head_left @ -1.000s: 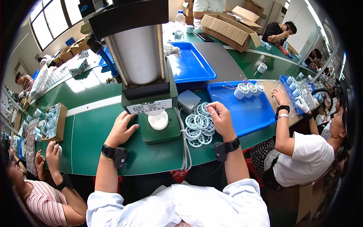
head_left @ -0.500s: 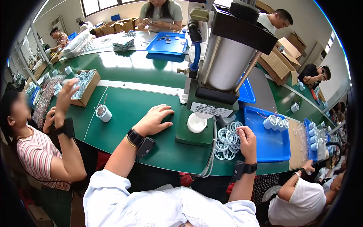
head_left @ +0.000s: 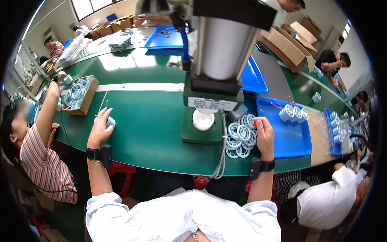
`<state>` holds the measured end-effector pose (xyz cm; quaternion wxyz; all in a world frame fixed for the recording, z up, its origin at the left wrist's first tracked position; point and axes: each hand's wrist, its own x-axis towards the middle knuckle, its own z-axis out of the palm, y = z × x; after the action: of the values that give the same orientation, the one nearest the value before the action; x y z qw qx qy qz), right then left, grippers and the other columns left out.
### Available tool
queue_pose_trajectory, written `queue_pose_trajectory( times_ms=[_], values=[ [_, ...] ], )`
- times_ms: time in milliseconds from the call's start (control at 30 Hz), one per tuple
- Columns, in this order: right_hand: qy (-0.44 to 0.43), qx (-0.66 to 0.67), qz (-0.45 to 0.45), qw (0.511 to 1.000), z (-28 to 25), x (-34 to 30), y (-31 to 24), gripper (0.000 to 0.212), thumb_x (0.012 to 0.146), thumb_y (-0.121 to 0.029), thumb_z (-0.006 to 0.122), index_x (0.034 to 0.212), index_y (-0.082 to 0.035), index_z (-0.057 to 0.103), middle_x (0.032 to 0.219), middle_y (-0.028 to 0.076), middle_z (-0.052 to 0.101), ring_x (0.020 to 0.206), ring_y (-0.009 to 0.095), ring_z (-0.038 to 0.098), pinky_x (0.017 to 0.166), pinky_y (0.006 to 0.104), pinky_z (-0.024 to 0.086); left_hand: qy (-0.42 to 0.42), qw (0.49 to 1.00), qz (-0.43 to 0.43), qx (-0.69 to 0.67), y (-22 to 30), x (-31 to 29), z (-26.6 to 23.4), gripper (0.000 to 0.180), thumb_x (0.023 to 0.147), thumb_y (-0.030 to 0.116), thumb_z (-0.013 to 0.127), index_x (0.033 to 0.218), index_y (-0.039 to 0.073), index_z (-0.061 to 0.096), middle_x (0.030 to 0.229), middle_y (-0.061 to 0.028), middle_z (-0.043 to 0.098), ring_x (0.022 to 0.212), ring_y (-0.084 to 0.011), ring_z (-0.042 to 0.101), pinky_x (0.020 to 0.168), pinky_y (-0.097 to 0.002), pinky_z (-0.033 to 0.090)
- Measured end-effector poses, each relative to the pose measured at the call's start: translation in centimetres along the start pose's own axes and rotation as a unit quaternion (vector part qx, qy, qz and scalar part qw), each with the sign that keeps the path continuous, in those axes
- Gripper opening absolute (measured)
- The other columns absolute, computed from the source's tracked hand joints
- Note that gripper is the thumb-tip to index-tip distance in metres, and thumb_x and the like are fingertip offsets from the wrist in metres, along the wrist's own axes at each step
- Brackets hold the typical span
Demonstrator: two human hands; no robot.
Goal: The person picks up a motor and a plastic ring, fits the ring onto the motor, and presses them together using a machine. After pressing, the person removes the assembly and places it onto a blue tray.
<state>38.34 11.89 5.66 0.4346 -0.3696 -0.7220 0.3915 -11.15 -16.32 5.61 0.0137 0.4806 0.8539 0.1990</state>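
My left hand [head_left: 100, 130] is at a light-blue plastic cylinder [head_left: 111, 122] on the left of the green table, with thumb and fingers closed about it. Thin wires stick up from the cylinder, and the hand hides most of it. On the right, my right hand [head_left: 264, 135] is closed in a pinch at the edge of a pile of light-blue slotted rings [head_left: 240, 139], a ring at its fingertips. Between my hands stands a press [head_left: 217, 52]. Under its head, a white round cup [head_left: 203, 120] sits on the green base [head_left: 201, 136].
A blue tray [head_left: 288, 139] with three wired cylinders [head_left: 293, 113] lies right of my right hand. A cardboard box [head_left: 86, 97] of rings stands far left. Cables [head_left: 222, 157] run down beside the press. Co-workers sit on both sides, one arm [head_left: 49, 101] reaching across at left.
My left hand has moved left from beside the press to the wired cylinder. My right hand stays at the rings. The view has shifted, and the left co-worker's raised arm has reached farther away.
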Motion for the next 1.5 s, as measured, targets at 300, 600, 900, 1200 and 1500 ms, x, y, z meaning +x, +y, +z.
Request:
queue_pose_trajectory(
  times_ms=[300,600,900,1200,1500],
  values=[
    [-0.069,-0.297,-0.113,0.946,-1.9,-1.1,-1.2,0.030,0.080,-0.022,0.075,0.105,-0.009,0.066,0.109,0.006,0.066,0.108,0.028,0.057,0.096,0.0381,0.038,-0.022,0.976,0.217,-0.022,14.0,-3.8,0.2,0.072,0.063,0.014,0.086,0.128,0.007,0.058,0.113,-0.0090,0.063,0.100,-0.0280,0.058,0.090,-0.0403,0.045],
    [-0.141,-0.302,-0.083,0.939,-0.3,-1.2,-1.9,0.048,0.073,-0.023,0.081,0.114,-0.009,0.061,0.120,0.009,0.062,0.120,0.028,0.053,0.105,0.0401,0.034,-0.096,0.946,0.234,-0.202,20.3,-6.1,3.8,0.067,0.063,0.022,0.089,0.122,0.007,0.061,0.113,-0.0082,0.063,0.101,-0.0264,0.059,0.091,-0.0375,0.045],
    [-0.281,-0.076,-0.160,0.943,4.8,-4.6,-8.3,0.056,0.072,-0.013,0.082,0.123,-0.007,0.058,0.126,0.010,0.059,0.120,0.031,0.053,0.100,0.0394,0.043,-0.140,0.924,0.245,-0.258,22.1,-6.8,7.3,0.061,0.065,0.020,0.088,0.118,0.005,0.062,0.113,-0.0111,0.064,0.105,-0.0282,0.060,0.099,-0.0400,0.041],
    [-0.344,-0.121,-0.193,0.911,6.7,-5.8,-8.3,0.061,0.076,-0.018,0.080,0.131,-0.010,0.055,0.131,0.007,0.059,0.122,0.028,0.053,0.108,0.0424,0.035,-0.077,0.914,0.279,-0.284,23.0,-7.3,9.0,0.061,0.065,0.023,0.084,0.119,0.006,0.061,0.109,-0.0086,0.067,0.102,-0.0259,0.062,0.091,-0.0369,0.041],
    [-0.360,-0.099,-0.183,0.909,6.6,-5.8,-7.8,0.065,0.077,-0.020,0.079,0.136,-0.010,0.053,0.140,0.008,0.056,0.128,0.028,0.052,0.108,0.0410,0.034,-0.074,0.914,0.280,-0.285,23.0,-7.2,9.0,0.062,0.067,0.027,0.084,0.119,0.006,0.061,0.109,-0.0094,0.067,0.100,-0.0253,0.063,0.088,-0.0365,0.041]
  ],
)
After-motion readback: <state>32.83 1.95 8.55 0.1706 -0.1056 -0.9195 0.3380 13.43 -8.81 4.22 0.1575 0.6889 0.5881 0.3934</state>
